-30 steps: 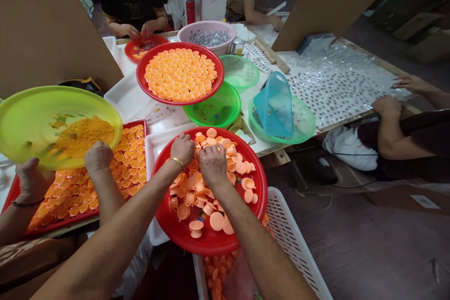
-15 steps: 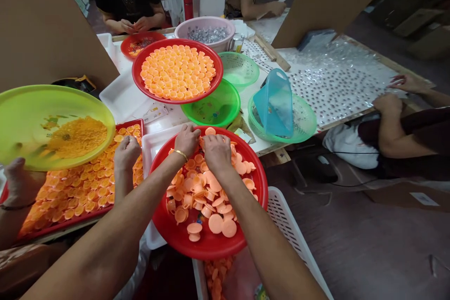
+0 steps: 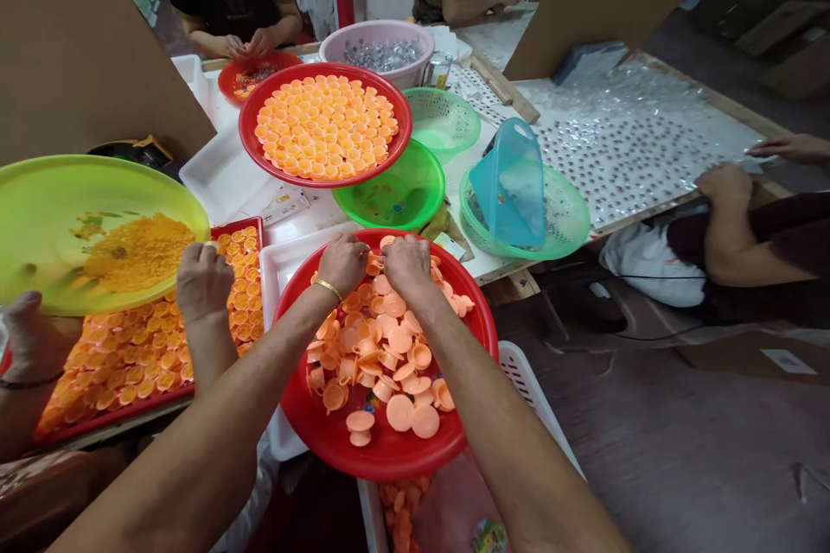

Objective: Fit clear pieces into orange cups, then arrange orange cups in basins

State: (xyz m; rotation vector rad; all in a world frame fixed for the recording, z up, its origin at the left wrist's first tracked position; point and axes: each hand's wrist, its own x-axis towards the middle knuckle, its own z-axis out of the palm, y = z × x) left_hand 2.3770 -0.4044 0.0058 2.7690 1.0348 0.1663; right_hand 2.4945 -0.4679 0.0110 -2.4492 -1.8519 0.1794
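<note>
Both my hands are over the back of a red basin (image 3: 480,354) heaped with small orange plastic cups and discs (image 3: 389,346). My left hand (image 3: 342,266), with a gold bracelet at the wrist, is closed in a pinch. A short gap to its right, my right hand (image 3: 405,266) is also closed, fingertips pressed together and turned toward the left hand. Orange pieces show right beside the fingertips of both hands, but the backs of my hands hide what they grip.
Behind stands a red basin (image 3: 244,134) of orange cups, overlapping a green bowl (image 3: 434,181). A teal scoop (image 3: 519,190) rests in a mint colander (image 3: 571,216). At left, another person's hands (image 3: 204,281) are by a yellow bowl (image 3: 39,190) and an orange-filled red tray (image 3: 261,233). More co-workers sit around.
My hands have drawn slightly apart, the right one turning more upright. Some orange pieces in the basin have shifted. The neighbour's hand at left has moved left toward the yellow bowl.
</note>
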